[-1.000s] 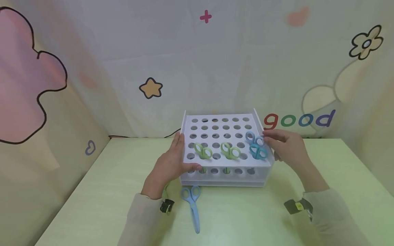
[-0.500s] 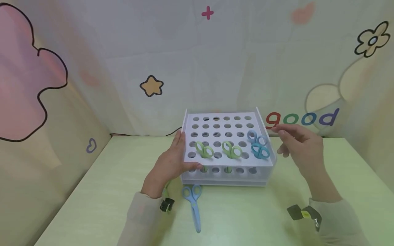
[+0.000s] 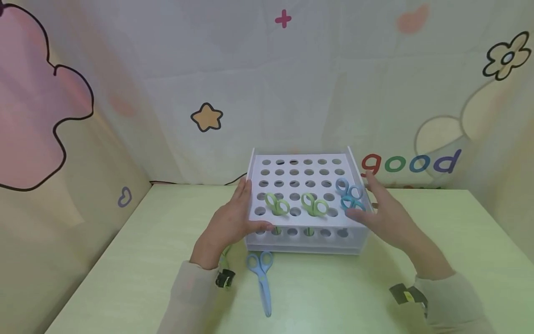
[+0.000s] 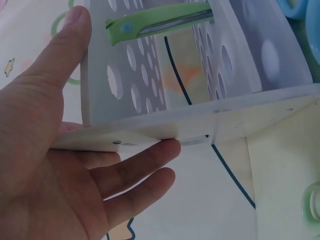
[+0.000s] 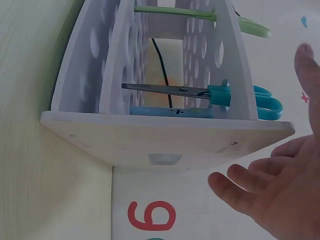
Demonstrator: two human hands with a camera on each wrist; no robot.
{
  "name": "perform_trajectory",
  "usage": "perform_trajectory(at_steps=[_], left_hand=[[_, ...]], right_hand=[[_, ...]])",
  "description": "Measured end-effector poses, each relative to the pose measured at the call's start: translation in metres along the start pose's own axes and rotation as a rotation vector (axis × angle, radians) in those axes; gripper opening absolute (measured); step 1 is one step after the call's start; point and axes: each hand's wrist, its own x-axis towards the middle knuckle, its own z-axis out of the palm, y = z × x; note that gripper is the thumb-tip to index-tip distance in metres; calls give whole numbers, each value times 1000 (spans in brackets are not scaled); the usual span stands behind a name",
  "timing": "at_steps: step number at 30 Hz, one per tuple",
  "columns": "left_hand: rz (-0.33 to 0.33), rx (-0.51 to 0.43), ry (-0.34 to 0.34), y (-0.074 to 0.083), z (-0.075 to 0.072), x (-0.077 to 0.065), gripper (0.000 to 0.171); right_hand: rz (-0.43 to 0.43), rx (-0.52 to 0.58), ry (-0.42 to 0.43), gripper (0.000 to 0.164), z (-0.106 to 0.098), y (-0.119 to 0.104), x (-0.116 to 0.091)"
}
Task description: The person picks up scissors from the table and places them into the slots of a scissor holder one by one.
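A white rack (image 3: 287, 178), its top board full of round holes, stands on the table. My left hand (image 3: 227, 225) grips its left side, thumb on the top board's front edge and fingers along the outer side wall. My right hand (image 3: 390, 218) is at the right wall, thumb and fingers spread, holding nothing. Handles up in the rack's holes are a green pair of scissors (image 3: 277, 210), another green pair of scissors (image 3: 314, 210), light blue scissors (image 3: 342, 186) and teal scissors (image 5: 219, 95). The right thumb overlaps the teal handles in the head view.
Blue scissors (image 3: 263, 280) lie on the pale green table (image 3: 317, 292) in front of the rack, handles towards it. A printed curtain (image 3: 250, 83) rises behind the table. A thin dark cord (image 3: 235, 179) runs along the table's back edge.
My right hand let go of the light blue scissors at the right wall, drew back to the right, then came in again with fingers spread. My left hand stays on the rack.
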Motion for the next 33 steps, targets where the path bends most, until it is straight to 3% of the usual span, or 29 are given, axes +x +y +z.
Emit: perform_trajectory(at_steps=[4,12,19,24,28,33], left_hand=[[8,11,6,1,0,0,128],[23,5,21,2,0,-1,127],[34,-79,60,-2,2,-4,127],[27,-168,49,-10,0,-13,121],[17,-213,55,-19,-7,-27,105],[47,-307,146,-30,-8,-45,84]], right_hand=[[-19,-10,-57,124,3,2,1],[-13,-43,-68,132,7,7,3],[7,-32,-64,134,12,11,6],[0,-49,-68,132,14,13,8],[5,-57,-72,133,13,13,9],[5,-60,-70,136,12,13,8]])
